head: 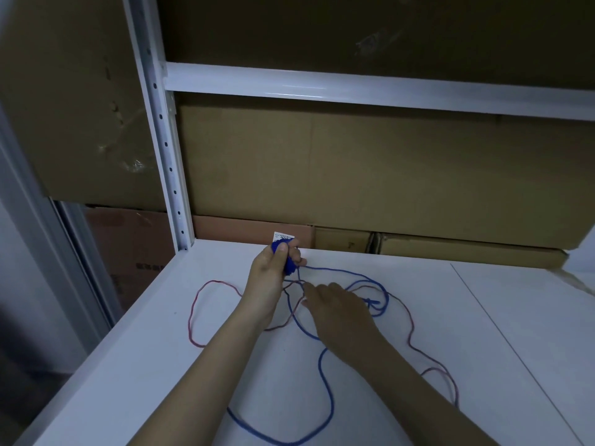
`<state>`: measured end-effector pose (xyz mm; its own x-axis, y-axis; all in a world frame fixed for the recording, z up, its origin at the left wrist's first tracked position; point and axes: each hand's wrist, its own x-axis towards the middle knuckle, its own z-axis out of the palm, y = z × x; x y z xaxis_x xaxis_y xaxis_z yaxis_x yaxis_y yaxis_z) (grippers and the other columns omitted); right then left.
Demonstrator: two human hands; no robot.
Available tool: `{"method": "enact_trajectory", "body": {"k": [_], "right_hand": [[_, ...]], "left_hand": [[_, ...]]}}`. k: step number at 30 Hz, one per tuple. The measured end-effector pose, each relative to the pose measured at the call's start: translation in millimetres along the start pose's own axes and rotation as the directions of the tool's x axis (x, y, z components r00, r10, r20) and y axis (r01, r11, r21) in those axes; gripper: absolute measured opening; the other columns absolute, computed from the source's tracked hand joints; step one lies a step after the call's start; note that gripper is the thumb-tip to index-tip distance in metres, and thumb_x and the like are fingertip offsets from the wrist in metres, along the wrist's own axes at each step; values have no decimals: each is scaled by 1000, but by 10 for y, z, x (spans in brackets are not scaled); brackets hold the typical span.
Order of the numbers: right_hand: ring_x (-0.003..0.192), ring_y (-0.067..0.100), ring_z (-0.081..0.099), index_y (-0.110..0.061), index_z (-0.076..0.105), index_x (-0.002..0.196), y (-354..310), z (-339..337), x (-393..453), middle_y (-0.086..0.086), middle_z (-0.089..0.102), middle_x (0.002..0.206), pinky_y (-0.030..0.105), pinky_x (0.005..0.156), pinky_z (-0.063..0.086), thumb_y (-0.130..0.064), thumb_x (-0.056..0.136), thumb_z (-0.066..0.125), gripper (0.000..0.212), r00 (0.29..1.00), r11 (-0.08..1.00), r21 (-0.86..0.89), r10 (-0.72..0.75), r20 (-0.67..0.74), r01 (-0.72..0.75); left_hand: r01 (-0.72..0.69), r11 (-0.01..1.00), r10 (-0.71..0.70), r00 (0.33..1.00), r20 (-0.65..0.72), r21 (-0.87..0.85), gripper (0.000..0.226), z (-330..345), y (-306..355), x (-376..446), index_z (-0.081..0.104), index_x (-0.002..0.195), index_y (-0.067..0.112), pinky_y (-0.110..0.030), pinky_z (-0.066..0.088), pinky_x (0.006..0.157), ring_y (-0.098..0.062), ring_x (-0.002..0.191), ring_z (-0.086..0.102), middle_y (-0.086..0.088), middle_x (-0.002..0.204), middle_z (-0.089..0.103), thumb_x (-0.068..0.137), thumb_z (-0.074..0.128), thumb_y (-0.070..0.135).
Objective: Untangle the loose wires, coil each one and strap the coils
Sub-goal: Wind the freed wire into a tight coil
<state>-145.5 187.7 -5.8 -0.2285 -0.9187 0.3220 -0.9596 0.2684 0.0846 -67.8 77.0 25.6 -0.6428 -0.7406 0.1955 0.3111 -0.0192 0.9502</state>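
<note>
Clenched left grip [273,268] grasps the blue wire [325,378] coil; right grip [338,309] lies loosely spread, palm down, on tangled strands.

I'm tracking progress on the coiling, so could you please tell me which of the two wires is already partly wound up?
The blue wire: one end is bunched in the left hand. The red wire lies fully loose on the shelf.

Shelf board [418,333]: two loose wires [325,365] lying crossed over each other at centre; upright post [167,156] at far left corner; cardboard boxes [354,175] stacked behind far edge.
</note>
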Motion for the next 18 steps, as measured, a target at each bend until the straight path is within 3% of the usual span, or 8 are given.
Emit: {"method": "enact_trajectory", "body": {"k": [2, 4, 6, 8, 11, 14, 16, 18], "right_hand": [[108, 26, 52, -7, 47, 128, -30, -118, -32, 11, 56, 118, 37, 86, 45, -8, 91, 48, 37, 991, 994, 29, -108, 73, 106], [95, 26, 59, -5, 61, 113, -27, -289, -71, 11, 62, 105, 37, 76, 52, -4, 82, 61, 31, 965, 965, 35, -261, 26, 260], [68, 21, 61, -9, 71, 89, 82, -390, -56, 7, 66, 81, 27, 55, 50, -6, 72, 74, 18, 894, 916, -62, -401, -198, 397], [58, 21, 54, -11, 72, 81, 211, -482, 16, 5, 63, 71, 26, 51, 43, -7, 78, 65, 9, 788, 882, -176, -471, -397, 438], [70, 15, 48, -17, 76, 81, 300, -530, 111, 1, 58, 70, 25, 62, 39, -10, 81, 67, 12, 802, 937, 167, -159, -576, 306], [76, 10, 56, -25, 73, 72, 272, -475, 127, -9, 62, 76, 23, 69, 44, -8, 77, 75, 18, 875, 611, 790, 349, -336, 60], [75, 8, 61, -24, 71, 71, 270, -427, 120, -9, 67, 75, 22, 70, 48, -8, 78, 74, 17, 895, 329, 941, 440, -77, -81], [79, 16, 64, -13, 71, 79, 274, -380, 96, 1, 71, 80, 28, 75, 53, -14, 81, 70, 2, 912, 29, 985, 382, 147, -171]], "left_hand": [[-49, 985, 52, 999, -10, 167, 30, -8, -30, 12, 58, 90, 16, -13, 42, 84, -3, 85, 63, 5, 77, 61, 105, 32, 16], [-75, 947, 58, 996, 63, 313, 33, -33, -57, 17, 58, 85, 14, -15, 35, 92, -5, 102, 57, 5, 85, 63, 105, 31, 15], [-70, 922, 7, 987, 163, 381, 29, -62, -90, -8, 59, 91, 15, -15, 36, 93, -5, 105, 55, 6, 94, 64, 104, 32, 16], [-50, 914, -54, 969, 242, 402, 25, -95, -112, -40, 59, 97, 18, -12, 41, 85, -2, 91, 57, 7, 94, 63, 104, 36, 19], [-9, 921, -126, 939, 320, 388, 34, -88, -111, -88, 61, 86, 15, -20, 44, 80, -6, 74, 58, 6, 76, 64, 104, 33, 20], [79, 978, -150, 911, 385, 195, 38, -57, -53, -140, 63, 88, 9, -25, 46, 73, -9, 64, 57, 5, 63, 63, 104, 30, 16], [86, 988, -133, 891, 434, 127, 38, -58, -6, -177, 62, 88, 6, -23, 45, 67, -9, 61, 53, 5, 59, 57, 104, 29, 16], [85, 990, -129, 872, 473, 114, 38, -61, 19, -207, 58, 83, 5, -23, 43, 64, -10, 58, 48, 5, 57, 51, 104, 29, 16]]}}
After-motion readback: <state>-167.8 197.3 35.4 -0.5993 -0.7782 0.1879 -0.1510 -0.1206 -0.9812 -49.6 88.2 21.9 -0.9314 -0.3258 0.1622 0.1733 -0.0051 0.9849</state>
